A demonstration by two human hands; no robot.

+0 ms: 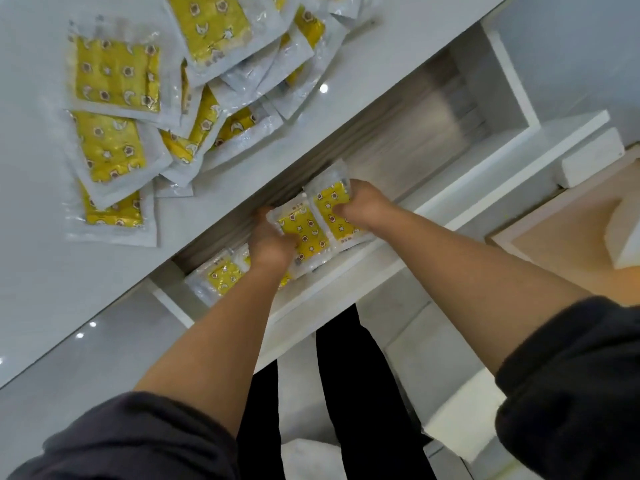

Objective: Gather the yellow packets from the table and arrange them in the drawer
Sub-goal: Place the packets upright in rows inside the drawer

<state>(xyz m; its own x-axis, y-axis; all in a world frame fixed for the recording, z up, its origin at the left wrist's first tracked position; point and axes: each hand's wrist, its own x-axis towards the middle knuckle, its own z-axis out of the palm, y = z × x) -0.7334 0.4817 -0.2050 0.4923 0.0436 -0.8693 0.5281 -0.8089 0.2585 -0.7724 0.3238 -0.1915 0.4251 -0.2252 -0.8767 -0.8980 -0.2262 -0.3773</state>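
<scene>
Both my hands are down inside the open white drawer [346, 282]. My left hand [268, 242] grips a yellow packet [306, 235] with star and moon prints in a clear wrapper. My right hand [362, 204] grips a second yellow packet [330, 204] right beside the first, their edges touching. Another yellow packet [221, 277] lies in the drawer's left end, partly hidden under my left wrist. A loose pile of several yellow packets [117, 74] covers the white table top [31, 188] above the drawer.
The table's front edge [214, 216] overhangs the drawer's back part. The drawer's right half shows a bare bottom [415, 140]. White blocks [592, 162] and a tan surface [561, 244] lie to the right. My dark-trousered legs [339, 393] stand below the drawer front.
</scene>
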